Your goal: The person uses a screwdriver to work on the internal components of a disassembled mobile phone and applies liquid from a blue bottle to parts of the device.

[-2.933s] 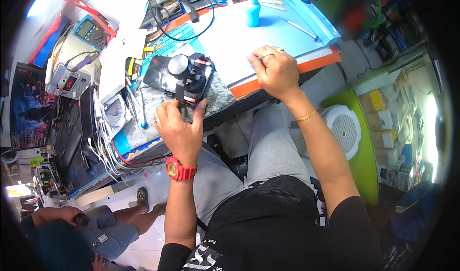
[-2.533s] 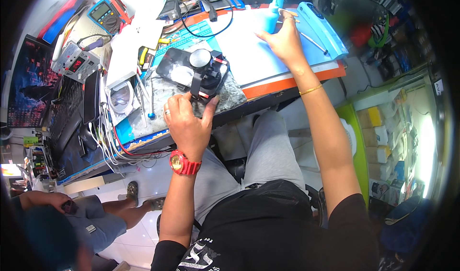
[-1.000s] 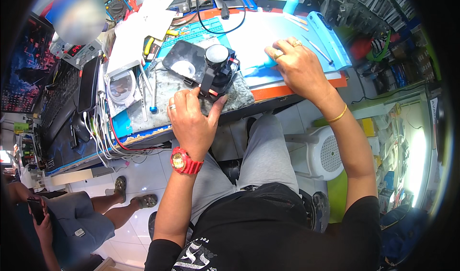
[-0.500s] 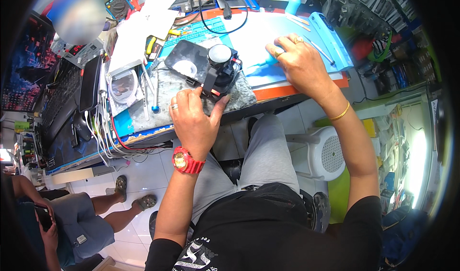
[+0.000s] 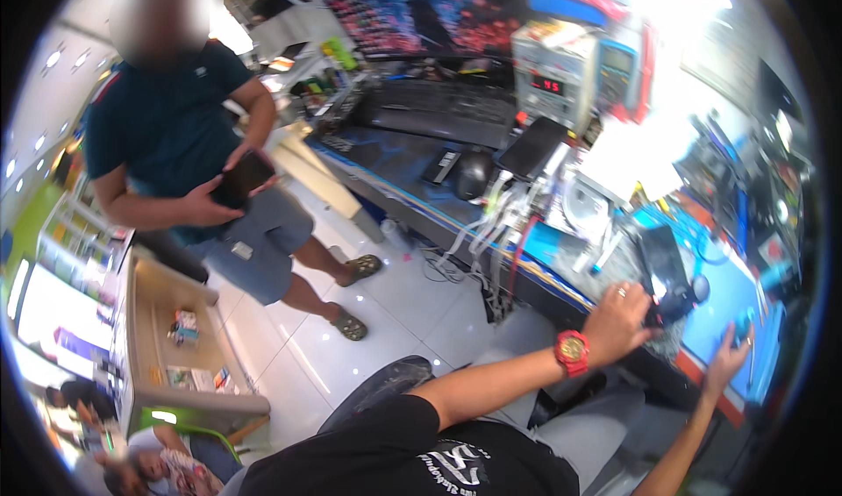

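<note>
A black clamp (image 5: 675,301) with a round knob stands at the work mat's front edge, beside a dark phone (image 5: 660,252). My left hand (image 5: 618,319), wearing a ring and a red watch on its wrist, has curled fingers gripping the clamp's near left side. To the right of it, over the light blue sheet, my right hand (image 5: 726,360) is closed round a small light blue bottle (image 5: 744,322), mostly hidden by the fingers and blurred. How the bottle's tip is turned cannot be made out.
Left of the mat lie white cables (image 5: 491,224), another dark phone (image 5: 532,145), a mouse (image 5: 474,173) and a keyboard (image 5: 434,110). Behind are a power supply (image 5: 548,84) and a multimeter (image 5: 617,71). A standing person (image 5: 175,136) holds a phone across the bench corner.
The view has swung left, bringing the standing person and monitor into sight. My left hand stays at the clamp; my right hand still has the bottle, with its wrist turned and palm showing more.
</note>
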Demonstrator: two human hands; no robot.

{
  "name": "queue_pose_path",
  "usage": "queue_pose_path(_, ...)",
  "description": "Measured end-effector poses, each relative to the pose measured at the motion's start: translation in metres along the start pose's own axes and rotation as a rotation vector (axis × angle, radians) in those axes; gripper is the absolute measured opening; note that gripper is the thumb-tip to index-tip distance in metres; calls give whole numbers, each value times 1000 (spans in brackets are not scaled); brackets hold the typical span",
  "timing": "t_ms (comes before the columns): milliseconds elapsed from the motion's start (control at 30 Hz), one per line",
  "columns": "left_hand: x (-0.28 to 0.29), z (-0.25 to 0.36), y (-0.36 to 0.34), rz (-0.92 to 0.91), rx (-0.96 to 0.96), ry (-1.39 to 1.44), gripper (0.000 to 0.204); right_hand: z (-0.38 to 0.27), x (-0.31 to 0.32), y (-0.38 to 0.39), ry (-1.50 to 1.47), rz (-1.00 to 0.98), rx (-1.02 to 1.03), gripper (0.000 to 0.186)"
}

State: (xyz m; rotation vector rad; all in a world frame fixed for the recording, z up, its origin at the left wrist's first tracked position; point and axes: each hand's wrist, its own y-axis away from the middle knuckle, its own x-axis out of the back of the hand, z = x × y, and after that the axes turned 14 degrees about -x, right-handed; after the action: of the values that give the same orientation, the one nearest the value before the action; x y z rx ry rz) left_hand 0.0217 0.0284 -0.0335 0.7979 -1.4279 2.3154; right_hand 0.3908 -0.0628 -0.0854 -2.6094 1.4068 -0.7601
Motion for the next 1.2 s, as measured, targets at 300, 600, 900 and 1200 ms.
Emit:
queue_pose_path(300, 6, -8, 10, -56, 142, 14, 58, 0, -18, -9, -33, 34, 44, 55)
queue_pose_path(600, 2, -4, 8, 62, 43, -71, 55, -9, -11, -3, 75, 96, 36, 51)
queue_pose_path(900, 3, 0, 4, 56, 18, -24, 51, -3, -5, -5, -24, 59, -23, 51)
queue_pose_path(1200, 5, 0, 5, 40, 19, -35, 52, 7, -7, -8, -81, 51, 16, 49)
